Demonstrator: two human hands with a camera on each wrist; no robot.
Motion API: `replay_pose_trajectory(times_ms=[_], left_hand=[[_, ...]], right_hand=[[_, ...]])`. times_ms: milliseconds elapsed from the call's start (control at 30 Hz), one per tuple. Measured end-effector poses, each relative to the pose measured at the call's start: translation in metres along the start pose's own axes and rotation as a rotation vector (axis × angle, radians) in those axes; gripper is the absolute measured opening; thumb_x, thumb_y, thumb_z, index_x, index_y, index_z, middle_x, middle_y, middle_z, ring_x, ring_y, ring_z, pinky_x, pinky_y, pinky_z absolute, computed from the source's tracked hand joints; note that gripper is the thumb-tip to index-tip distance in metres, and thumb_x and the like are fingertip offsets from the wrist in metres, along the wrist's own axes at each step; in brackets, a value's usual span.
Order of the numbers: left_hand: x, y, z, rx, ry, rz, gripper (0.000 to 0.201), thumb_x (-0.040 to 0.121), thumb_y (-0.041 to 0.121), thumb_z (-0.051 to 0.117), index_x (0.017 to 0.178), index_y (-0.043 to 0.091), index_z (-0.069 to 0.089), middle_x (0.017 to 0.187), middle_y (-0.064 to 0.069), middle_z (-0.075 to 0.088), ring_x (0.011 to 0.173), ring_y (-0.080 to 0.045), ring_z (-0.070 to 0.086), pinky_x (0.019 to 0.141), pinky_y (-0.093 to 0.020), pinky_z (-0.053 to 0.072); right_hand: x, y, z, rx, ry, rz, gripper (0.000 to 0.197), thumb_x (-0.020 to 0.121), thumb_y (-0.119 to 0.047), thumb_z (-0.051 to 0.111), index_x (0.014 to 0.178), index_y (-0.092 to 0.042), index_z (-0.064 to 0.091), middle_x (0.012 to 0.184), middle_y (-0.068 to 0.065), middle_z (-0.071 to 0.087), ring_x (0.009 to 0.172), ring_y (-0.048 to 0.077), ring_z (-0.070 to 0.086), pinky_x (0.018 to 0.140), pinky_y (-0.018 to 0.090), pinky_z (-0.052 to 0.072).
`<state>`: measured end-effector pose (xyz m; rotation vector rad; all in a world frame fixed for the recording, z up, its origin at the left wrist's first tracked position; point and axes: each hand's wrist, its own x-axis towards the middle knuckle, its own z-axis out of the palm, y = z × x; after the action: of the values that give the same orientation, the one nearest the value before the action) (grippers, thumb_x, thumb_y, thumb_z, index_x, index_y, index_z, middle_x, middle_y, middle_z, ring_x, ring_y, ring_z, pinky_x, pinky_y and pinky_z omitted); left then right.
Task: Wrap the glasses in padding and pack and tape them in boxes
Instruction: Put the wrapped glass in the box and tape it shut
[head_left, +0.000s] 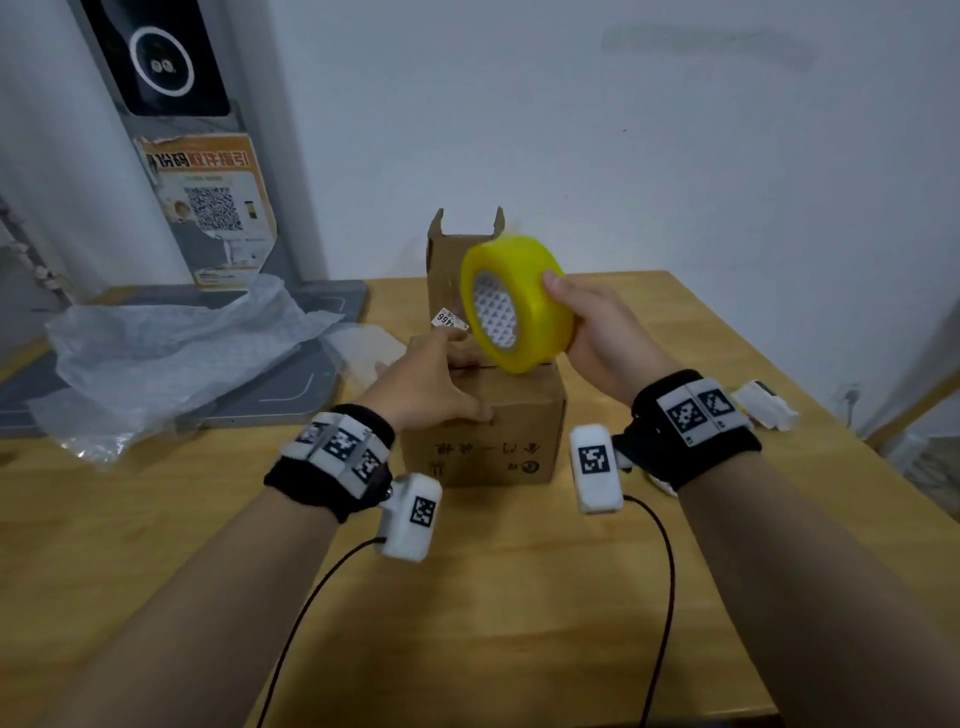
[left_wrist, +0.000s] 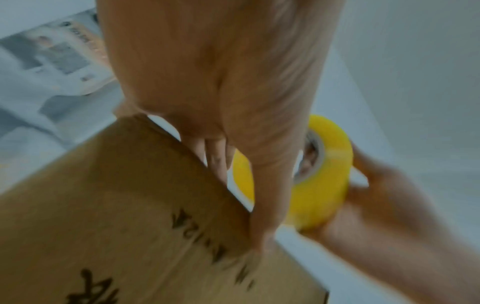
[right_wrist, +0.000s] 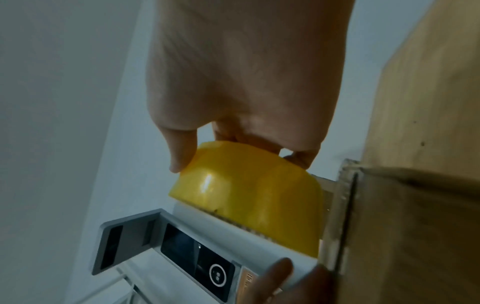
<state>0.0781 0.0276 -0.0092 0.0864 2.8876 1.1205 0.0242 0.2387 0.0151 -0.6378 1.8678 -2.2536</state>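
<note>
Here, nearest me, my left hand (head_left: 423, 384) lies flat on the closed box (head_left: 483, 431), fingers straight, thumb down its front face. My right hand (head_left: 597, 332) is clamped on the yellow tape roll (head_left: 514, 301), poised just over the box's top seam. The risk, I judge — the light box skidding or tipping if tape pulls before the flaps are pinned. Behind stands an open box (head_left: 457, 260), close. The bench (head_left: 519, 597) offers room rightward; the padding (head_left: 171, 338) crowds the left.
</note>
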Motion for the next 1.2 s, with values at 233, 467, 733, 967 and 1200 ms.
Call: replay_pose_trajectory(times_ms=[233, 467, 733, 967, 1200], left_hand=[[-0.002, -0.003, -0.038, -0.193, 0.277, -0.036, 0.034, 0.098, 0.007, 0.052, 0.128, 0.025, 0.054, 0.119, 0.007, 0.065, 0.106, -0.013, 0.065, 0.089, -0.034, 0.054], [0.011, 0.055, -0.076, -0.357, 0.302, -0.079, 0.033, 0.097, 0.048, 0.058, 0.111, 0.021, 0.071, 0.119, -0.001, 0.071, 0.110, -0.026, 0.066, 0.080, -0.037, 0.046], [0.025, 0.068, -0.078, -0.109, 0.353, 0.005, 0.030, 0.088, 0.050, 0.075, 0.094, 0.020, 0.077, 0.105, -0.005, 0.074, 0.098, -0.021, 0.066, 0.067, -0.025, 0.042], [0.020, 0.050, -0.079, -0.097, 0.440, -0.038, 0.037, 0.086, 0.050, 0.076, 0.087, 0.013, 0.079, 0.085, 0.004, 0.074, 0.089, -0.019, 0.072, 0.091, -0.044, 0.059], [0.016, 0.052, -0.078, -0.160, 0.416, -0.025, 0.033, 0.092, 0.047, 0.071, 0.089, 0.016, 0.077, 0.094, -0.005, 0.077, 0.091, -0.028, 0.074, 0.082, -0.041, 0.062]], right_hand=[[-0.002, 0.018, -0.001, -0.061, 0.002, -0.007, 0.058, 0.079, -0.055, 0.070, 0.117, -0.010, 0.071, 0.117, 0.011, 0.076, 0.112, 0.027, 0.071, 0.103, 0.050, 0.052], [0.004, 0.006, 0.008, -0.272, -0.094, 0.021, 0.075, 0.075, -0.071, 0.076, 0.125, -0.015, 0.072, 0.121, 0.007, 0.075, 0.116, 0.028, 0.070, 0.110, 0.055, 0.048], [-0.002, -0.009, 0.015, -0.436, -0.172, 0.036, 0.041, 0.097, -0.049, 0.062, 0.123, -0.019, 0.071, 0.115, 0.004, 0.076, 0.108, 0.022, 0.072, 0.098, 0.038, 0.055], [-0.004, -0.010, 0.017, -0.458, -0.156, 0.020, 0.037, 0.103, -0.045, 0.055, 0.125, -0.019, 0.070, 0.117, 0.003, 0.076, 0.108, 0.020, 0.072, 0.103, 0.044, 0.054], [-0.004, -0.007, 0.018, -0.453, -0.130, 0.013, 0.040, 0.104, -0.047, 0.054, 0.126, -0.018, 0.070, 0.118, 0.004, 0.075, 0.109, 0.021, 0.071, 0.106, 0.048, 0.053]])
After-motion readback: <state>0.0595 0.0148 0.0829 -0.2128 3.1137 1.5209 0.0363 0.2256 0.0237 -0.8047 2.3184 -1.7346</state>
